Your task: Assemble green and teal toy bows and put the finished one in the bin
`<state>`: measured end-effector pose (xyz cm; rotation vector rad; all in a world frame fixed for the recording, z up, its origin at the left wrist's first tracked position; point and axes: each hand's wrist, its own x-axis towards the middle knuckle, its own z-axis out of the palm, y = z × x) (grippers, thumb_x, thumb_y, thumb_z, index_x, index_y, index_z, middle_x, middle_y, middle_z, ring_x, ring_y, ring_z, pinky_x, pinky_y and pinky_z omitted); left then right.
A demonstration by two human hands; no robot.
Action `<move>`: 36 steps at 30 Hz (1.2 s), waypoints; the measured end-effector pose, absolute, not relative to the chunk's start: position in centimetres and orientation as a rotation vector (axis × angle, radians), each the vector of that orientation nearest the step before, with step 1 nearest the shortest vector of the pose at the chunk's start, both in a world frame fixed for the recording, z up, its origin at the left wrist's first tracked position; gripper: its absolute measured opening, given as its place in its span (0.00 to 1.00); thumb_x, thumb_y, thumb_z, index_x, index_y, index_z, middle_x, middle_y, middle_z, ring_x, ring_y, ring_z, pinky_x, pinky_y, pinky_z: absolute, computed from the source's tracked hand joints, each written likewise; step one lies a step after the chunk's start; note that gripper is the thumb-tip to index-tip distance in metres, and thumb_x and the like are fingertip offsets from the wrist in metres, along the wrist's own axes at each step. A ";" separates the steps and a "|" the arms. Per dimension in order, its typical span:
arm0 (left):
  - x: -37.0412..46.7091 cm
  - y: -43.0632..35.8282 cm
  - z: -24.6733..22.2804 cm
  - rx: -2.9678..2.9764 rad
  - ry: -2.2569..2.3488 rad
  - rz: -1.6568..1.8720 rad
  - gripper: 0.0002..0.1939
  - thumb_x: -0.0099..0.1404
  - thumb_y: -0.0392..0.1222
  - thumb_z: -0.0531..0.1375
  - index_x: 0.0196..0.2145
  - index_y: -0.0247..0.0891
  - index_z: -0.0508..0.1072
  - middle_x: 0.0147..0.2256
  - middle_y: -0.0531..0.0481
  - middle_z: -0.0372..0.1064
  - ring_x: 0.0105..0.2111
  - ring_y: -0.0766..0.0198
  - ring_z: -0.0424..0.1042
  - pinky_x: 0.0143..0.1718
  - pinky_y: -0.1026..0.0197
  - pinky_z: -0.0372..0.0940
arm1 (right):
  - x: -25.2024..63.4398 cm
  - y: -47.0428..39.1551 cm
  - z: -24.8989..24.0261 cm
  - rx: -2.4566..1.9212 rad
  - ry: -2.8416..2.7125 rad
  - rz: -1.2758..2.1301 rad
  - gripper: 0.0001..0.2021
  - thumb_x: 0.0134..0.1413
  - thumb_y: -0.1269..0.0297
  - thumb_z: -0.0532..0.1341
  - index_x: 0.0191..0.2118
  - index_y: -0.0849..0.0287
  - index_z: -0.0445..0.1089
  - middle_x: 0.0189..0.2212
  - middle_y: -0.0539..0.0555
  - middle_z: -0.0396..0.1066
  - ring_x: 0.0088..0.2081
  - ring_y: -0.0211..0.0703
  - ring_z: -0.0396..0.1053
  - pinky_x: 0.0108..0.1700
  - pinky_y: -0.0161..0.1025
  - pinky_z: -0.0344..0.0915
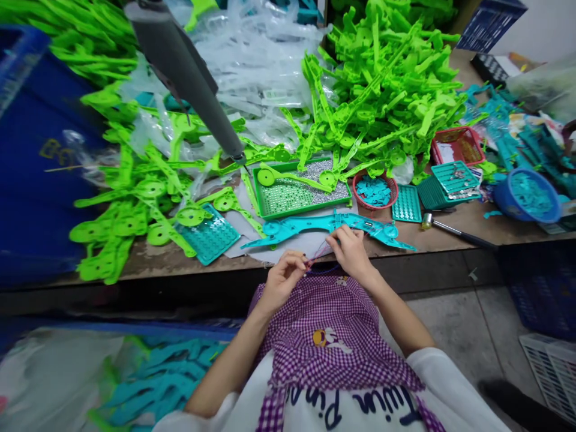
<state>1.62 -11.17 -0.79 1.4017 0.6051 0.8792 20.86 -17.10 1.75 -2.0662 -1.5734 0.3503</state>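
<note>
A long turquoise plastic part [297, 225] lies across the table's front edge, with thin wires on its right half. My left hand [286, 275] is pinched on the end of the thin red and blue wires [318, 257], just in front of the part. Close to the part's middle, my right hand [349, 249] has its fingers closed around the same wires, which run between both hands. Behind the part sits a green tray [288, 201] of small silvery pieces, with a lime green part [297, 177] lying over it.
A grey electric screwdriver [193, 78] hangs over the table at left of centre. Lime green parts [378, 78] are heaped behind. A red basket [375, 191], a hammer [459, 231] and a blue bowl [527, 195] stand or lie right. A blue bin [36, 162] is left.
</note>
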 end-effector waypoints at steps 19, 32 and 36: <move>2.1 -11.1 -1.4 1.326 0.655 0.905 0.14 0.57 0.52 0.67 0.27 0.39 0.75 0.32 0.47 0.71 0.37 0.61 0.72 0.40 0.58 0.69 | 20.0 -17.6 4.5 -1.579 -1.933 0.645 0.10 0.66 0.62 0.56 0.39 0.58 0.73 0.32 0.53 0.75 0.35 0.40 0.71 0.40 0.37 0.62; 0.1 -11.4 -0.7 1.768 0.717 0.750 0.06 0.66 0.40 0.58 0.32 0.40 0.75 0.36 0.47 0.74 0.40 0.60 0.74 0.45 0.57 0.68 | 24.4 -18.1 6.4 -1.366 -0.582 0.617 0.10 0.55 0.55 0.60 0.30 0.55 0.63 0.19 0.41 0.53 0.17 0.30 0.50 0.21 0.31 0.51; -0.9 -10.7 -1.1 1.530 0.958 0.850 0.10 0.63 0.47 0.61 0.34 0.38 0.74 0.32 0.48 0.75 0.31 0.62 0.76 0.35 0.61 0.72 | 29.7 -20.8 7.4 -1.190 -0.145 0.310 0.10 0.50 0.60 0.63 0.29 0.56 0.61 0.19 0.40 0.53 0.17 0.27 0.54 0.20 0.26 0.55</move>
